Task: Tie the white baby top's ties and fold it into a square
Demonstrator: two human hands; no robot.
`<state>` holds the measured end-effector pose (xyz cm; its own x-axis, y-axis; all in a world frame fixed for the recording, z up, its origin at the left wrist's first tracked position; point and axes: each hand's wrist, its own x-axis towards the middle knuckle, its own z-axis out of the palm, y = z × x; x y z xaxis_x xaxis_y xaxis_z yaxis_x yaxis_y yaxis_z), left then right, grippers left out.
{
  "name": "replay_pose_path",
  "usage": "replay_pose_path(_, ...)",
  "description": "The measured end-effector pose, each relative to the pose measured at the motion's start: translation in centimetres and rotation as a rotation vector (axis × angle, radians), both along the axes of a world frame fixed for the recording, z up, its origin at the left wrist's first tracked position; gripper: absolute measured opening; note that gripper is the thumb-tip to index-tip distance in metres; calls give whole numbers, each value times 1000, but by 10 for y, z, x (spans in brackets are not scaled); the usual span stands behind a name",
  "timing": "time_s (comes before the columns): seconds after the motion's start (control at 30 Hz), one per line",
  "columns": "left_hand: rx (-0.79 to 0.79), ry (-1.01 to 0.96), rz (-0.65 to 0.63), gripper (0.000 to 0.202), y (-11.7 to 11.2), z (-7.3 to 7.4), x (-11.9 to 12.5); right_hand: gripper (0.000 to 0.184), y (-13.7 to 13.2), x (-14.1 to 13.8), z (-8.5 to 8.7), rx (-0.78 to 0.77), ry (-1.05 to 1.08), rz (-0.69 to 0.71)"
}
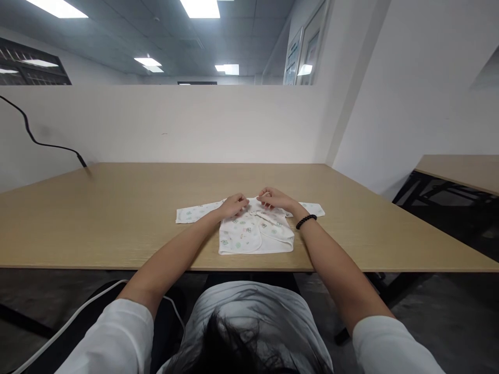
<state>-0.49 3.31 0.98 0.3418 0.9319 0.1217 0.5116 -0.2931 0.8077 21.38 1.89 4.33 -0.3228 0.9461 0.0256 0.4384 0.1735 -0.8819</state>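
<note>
A white-walled office holds a light wood table (97, 218), with a printed white infant wrap top (255, 236) lying flat at its near middle. Its front panels overlap, and its left sleeve (197, 212) and right sleeve (312, 209) spread sideways, unfolded. The left hand (234, 205) and right hand (272, 198) curl on the neckline, forearms angled inward; whether they pinch the cloth is unclear.

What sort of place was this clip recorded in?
Probably an office or shared workroom rather than a home: there's a drop ceiling with recessed panel lights, a white partition behind a long wood-laminate desk, and a matching second desk to the right.
</note>
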Motion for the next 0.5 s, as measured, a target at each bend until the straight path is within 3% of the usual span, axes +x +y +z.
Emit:
replay_pose_path(0.07,158,161,-11,18,2,-5,-3,26,-2,2,4,65,-48,25)
replay_pose_path(0.13,289,311,-70,23,4,-10,-6,30,-7,2,10,57,-75,200)
replay_pose_path(0.2,349,452,-129,32,5,-15,-8,34,-12,0,13,-61,-147,433)
replay_pose_path(0.27,362,557,-165,38,7,-20,-9,38,-16,-5,12,-197,-288,579)
replay_pose_path(0.33,364,606,-184,42,8,-23,-10,43,-16,-8,10,-250,-439,588)
replay_pose_path(0.5,369,599,-185,48,12,-25,-12,48,-16,-5,7,-182,-634,447)
